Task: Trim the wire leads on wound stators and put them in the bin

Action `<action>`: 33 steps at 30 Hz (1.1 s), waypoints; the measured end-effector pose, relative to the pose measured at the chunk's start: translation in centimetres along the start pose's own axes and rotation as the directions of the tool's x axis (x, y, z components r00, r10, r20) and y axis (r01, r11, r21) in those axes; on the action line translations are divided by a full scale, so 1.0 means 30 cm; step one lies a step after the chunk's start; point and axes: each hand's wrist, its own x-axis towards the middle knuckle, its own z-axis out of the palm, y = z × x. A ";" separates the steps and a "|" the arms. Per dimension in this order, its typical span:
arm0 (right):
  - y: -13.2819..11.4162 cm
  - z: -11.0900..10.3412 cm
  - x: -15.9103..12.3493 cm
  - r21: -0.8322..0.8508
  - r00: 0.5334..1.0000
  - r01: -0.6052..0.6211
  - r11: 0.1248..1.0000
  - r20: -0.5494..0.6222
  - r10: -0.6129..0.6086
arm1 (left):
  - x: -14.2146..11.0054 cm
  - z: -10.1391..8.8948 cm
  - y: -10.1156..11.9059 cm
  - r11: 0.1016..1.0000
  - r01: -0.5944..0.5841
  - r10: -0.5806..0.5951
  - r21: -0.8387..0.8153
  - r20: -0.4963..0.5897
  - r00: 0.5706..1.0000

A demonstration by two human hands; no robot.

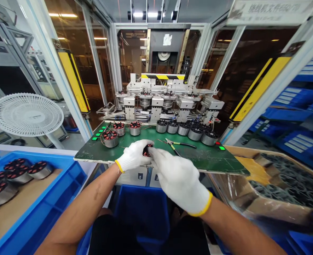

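My left hand [135, 154], in a white glove with a yellow cuff, is wrapped round a wound motor stator [146, 150] at the table's front edge. Dark parts and reddish copper windings show between the gloves; the rest of that stator is hidden. At its right side is my right hand [176, 173], gloved the same way and slightly blurred. Its fingers are pressed together against the stator, and what they pinch, if anything, is hidden. Beyond my hands, pliers [181, 144] with green-and-black handles lie on the green tabletop [129, 144], their jaws apart.
Wound stators [110, 138] stand back left; several without visible copper [183, 128] line the back right. Behind them is a winding machine [156, 102]. A blue crate [66, 184] of stators is left, a carton [278, 209] of grey-green parts right, a blue bin [143, 212] below.
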 end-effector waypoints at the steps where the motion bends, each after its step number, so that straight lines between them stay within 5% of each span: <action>1: 0.003 -0.021 0.027 0.030 0.998 0.058 0.998 -0.024 -0.058 | 0.001 0.001 0.001 0.999 0.029 -0.029 0.020 0.001 1.000; 4: 0.036 -0.036 0.118 -0.030 0.990 0.128 0.991 0.066 -0.126 | 0.002 0.001 0.007 0.995 0.082 -0.082 0.064 -0.004 0.997; 8: 0.078 -0.040 0.141 -0.130 0.979 0.147 0.981 0.159 -0.126 | 0.003 -0.002 0.000 1.000 -0.029 0.029 0.009 0.000 1.000; 14: 0.117 -0.046 0.057 0.068 0.964 0.162 0.984 0.203 -0.173 | 0.015 -0.005 -0.038 0.988 -0.136 0.138 -0.079 0.023 0.990; 21: 0.212 0.095 0.105 0.236 0.988 -0.001 0.972 0.151 -0.036 | 0.016 -0.014 -0.022 0.985 -0.140 0.146 -0.102 0.048 0.988; 33: 0.239 0.126 0.159 0.292 0.974 0.097 0.951 0.170 -0.152 | 0.046 -0.014 -0.075 0.922 -0.215 0.261 -0.323 0.103 0.960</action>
